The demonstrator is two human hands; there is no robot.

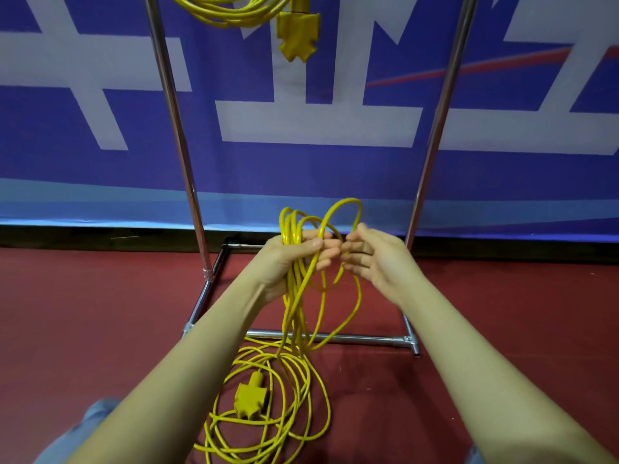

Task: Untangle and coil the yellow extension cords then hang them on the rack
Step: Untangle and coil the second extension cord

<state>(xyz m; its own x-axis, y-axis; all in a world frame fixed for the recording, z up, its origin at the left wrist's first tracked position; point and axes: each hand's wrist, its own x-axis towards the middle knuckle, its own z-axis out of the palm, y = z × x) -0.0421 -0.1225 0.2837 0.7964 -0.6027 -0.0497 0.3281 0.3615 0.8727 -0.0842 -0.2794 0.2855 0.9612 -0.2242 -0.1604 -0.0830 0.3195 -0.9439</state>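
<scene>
Coiling in progress: left hand [294,259] grips several loops of the yellow cord [303,316]. Right hand [375,259], fingers loosely extended, holds nothing clearly. Next, gather slack from the floor [100,313].

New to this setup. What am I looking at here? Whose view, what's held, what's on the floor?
There is one picture, from a camera worn on a person's head, looking forward and down at bare arms. No robot is involved. The left hand grips a bundle of loops of a yellow extension cord. The right hand is beside it, fingers at a loop; whether it pinches the cord is unclear. The rest of that cord lies loose on the red floor, with its socket block. Behind stands a metal rack; another coiled cord already hangs at the top.
</scene>
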